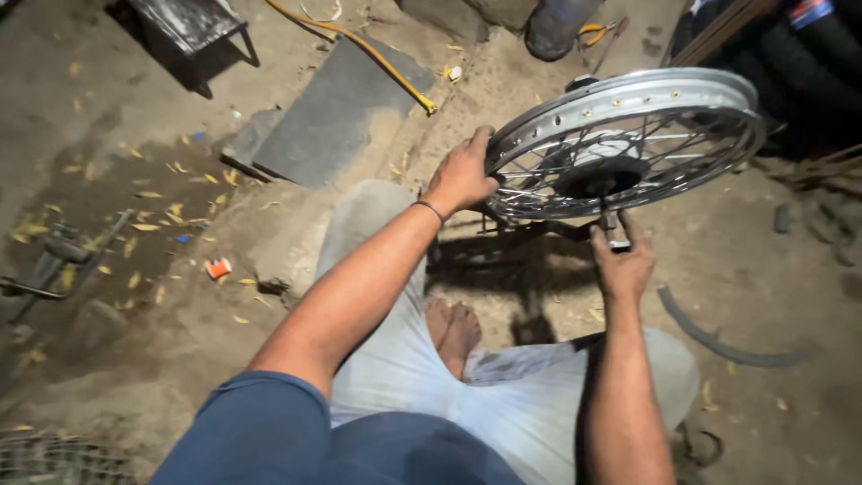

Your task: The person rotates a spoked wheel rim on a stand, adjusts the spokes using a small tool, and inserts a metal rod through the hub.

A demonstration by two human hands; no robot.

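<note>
Fingers of the right hand are pinched shut around a small dark tool whose upper end reaches the underside of the wheel's hub; what kind of tool it is cannot be told. Fingers of the left hand are curled over the near-left edge of the spoked wheel rim, thumb below and the others on top, closed on the metal.

Nearest of all, blue sleeves and the person's light grey trousers fill the lower middle, knees spread left and right, with a bare foot tucked between them on the dirt floor. A curved dark rubber strip lies on the ground to the right, just past the right knee. On the left, near a scatter of yellow leaves, sits a small orange and white scrap, and dark metal tools rest at the far-left edge.

Farther on, the rim hangs tilted above a low dark stand, its shiny spokes running to a dark hub. Left of it lies a flat grey slab, with a yellow hose crossing its far side. Farthest back are a black stool on the left, yellow-handled pliers and stacked black tyres on the right.
</note>
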